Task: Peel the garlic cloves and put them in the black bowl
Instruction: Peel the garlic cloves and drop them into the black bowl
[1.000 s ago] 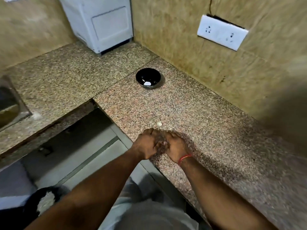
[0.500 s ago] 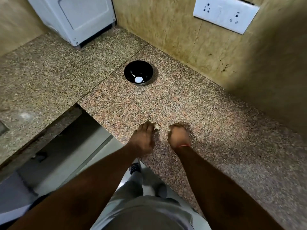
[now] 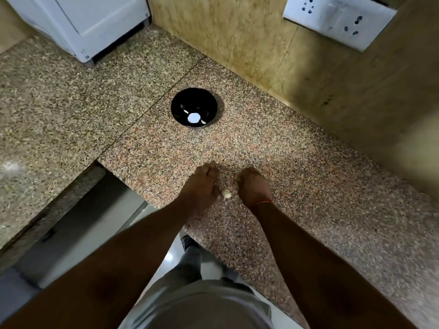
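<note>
Nearest to me, both of my hands rest on the speckled granite counter (image 3: 297, 176) close to its front edge. My left hand (image 3: 202, 186) has its fingers curled under, knuckles up; a single garlic clove (image 3: 226, 194) shows at its thumb side, touching it, though I cannot tell whether I am pinching it or it simply lies against my hand. My right hand (image 3: 253, 186), with one red thread (image 3: 262, 203) around the wrist, is curled as well, and what it holds, if anything, is hidden. The two hands are apart, the clove in the gap between them.

Farther back stands one black bowl (image 3: 177, 108), well apart from my hands, with a round white piece and two small pale bits inside, probably peeled garlic. Beyond it, one white appliance (image 3: 78, 22) sits in the corner and one white socket plate (image 3: 337, 20) is on the tiled wall.

A second ago my hands were pressed together and one clove lay on the counter just ahead of them; half a second ago they had parted, with the clove at my left fingertips. Now it sits nearer my wrist side.
</note>
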